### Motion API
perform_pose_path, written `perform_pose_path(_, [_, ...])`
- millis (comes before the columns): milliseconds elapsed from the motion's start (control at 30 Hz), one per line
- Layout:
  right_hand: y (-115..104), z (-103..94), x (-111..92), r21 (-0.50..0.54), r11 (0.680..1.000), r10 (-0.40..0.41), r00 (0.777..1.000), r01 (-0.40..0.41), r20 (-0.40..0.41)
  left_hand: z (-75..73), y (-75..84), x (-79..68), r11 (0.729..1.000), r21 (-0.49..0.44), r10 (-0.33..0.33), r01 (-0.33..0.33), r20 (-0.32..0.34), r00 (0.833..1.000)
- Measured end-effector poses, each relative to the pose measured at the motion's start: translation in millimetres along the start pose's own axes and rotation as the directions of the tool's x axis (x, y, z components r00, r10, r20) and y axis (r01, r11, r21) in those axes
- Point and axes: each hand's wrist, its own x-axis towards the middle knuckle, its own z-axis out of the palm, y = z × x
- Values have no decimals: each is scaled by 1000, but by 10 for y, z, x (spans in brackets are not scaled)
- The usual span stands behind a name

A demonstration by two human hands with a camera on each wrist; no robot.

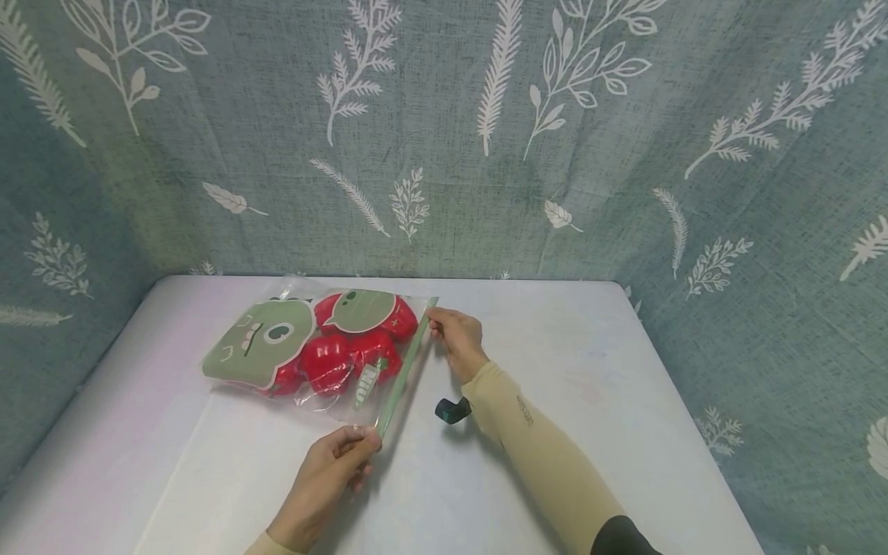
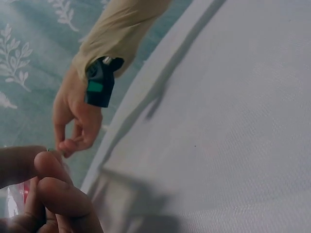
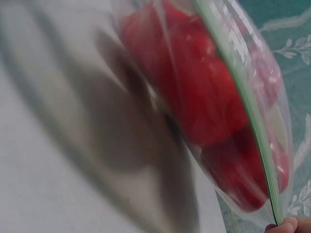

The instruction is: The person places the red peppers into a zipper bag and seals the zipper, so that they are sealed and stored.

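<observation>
A clear zip bag (image 1: 409, 356) with green cartoon creature prints and a green zip strip holds several glossy red, rounded things (image 1: 327, 361). It is tilted, its body to the left and its strip edge to the right. My left hand (image 1: 324, 472) pinches the near end of the strip between thumb and fingers. At the far end, my right hand (image 1: 458, 339) pinches the other corner. In the right wrist view the green strip (image 3: 252, 116) runs down to the right fingertips (image 3: 287, 226), with the red things bulging behind clear plastic. The left fingers (image 2: 53, 189) are bunched together in the left wrist view.
The bag and hands are over a white table (image 1: 555, 370), which casts their shadows. A small black device (image 1: 452, 411) sits at the right wrist, under the beige sleeve (image 1: 548, 439). Green leaf-patterned cloth (image 1: 444, 116) hangs behind and at both sides.
</observation>
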Motion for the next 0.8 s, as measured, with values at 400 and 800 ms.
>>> perform_pose_path(400, [-105,-73,91,-23,1000,-8,999,7,-41,9,5,-8,999,19,-30,30,5,1000])
perform_pose_path(800, [-106,-240,74,-60,998,31,996,-26,85,-101,26,0,993,108,-48,39,82,995])
